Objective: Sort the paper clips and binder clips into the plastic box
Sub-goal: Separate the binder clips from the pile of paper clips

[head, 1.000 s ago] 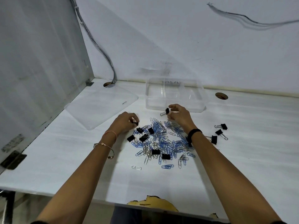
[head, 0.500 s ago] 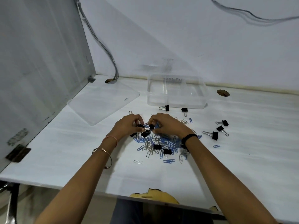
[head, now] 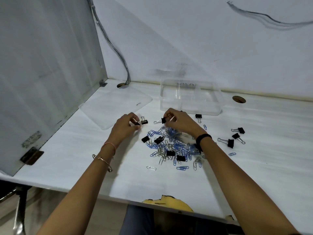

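**Two black clips lifted out of the pile**

A binder clip (head: 142, 122) is pinched in the left hand (head: 124, 127), and another black clip (head: 163, 120) in the right hand (head: 180, 122). Half a second ago both hands were down in the pile (head: 171, 146). The plastic box (head: 190, 97) just behind looks almost empty, so most sorting is still to be done.

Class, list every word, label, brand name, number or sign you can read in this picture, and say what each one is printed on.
No text can be read anywhere.
Plastic box: a dark patch on its far wall, too blurred to read.
Side panel sticker: worn and smudged, unreadable.
Lid, binder clips and paper clips: no print visible.
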